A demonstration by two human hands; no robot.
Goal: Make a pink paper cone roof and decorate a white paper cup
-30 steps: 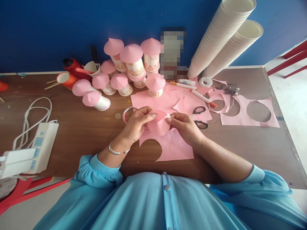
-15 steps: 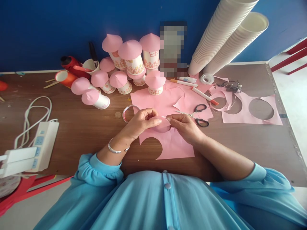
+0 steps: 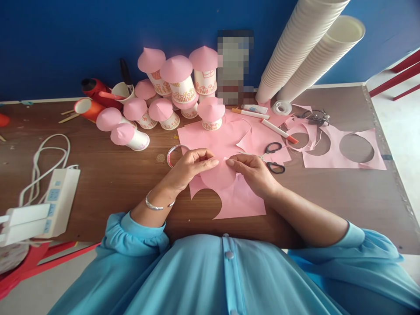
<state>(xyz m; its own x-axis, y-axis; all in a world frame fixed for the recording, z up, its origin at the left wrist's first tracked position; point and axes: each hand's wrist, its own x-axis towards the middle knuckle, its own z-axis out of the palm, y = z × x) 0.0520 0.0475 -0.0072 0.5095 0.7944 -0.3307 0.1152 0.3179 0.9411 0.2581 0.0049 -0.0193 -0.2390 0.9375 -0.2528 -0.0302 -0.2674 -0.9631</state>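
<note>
A round pink paper disc (image 3: 219,176) hangs between my two hands over the table's near middle. My left hand (image 3: 201,162) pinches its upper left edge between thumb and fingers. On the other side, my right hand (image 3: 251,169) pinches the upper right edge. Beneath lies a pink paper sheet (image 3: 244,203) with a round piece cut from it. Black-handled scissors (image 3: 274,158) rest beside my right hand, their blades partly hidden. A roll of tape or ring (image 3: 170,156) lies by my left wrist, partly covered.
Several paper cups with pink cone roofs (image 3: 177,70) stand at the back. Stacked white cups (image 3: 295,52) lean at the right, near a tape roll (image 3: 282,107), markers (image 3: 278,130) and cut paper scraps (image 3: 344,151). A power strip (image 3: 62,201) lies left.
The pink paper between my hands was bent and foreshortened; now it opens out as a flatter, larger disc facing me. Both hands stay at its top edge.
</note>
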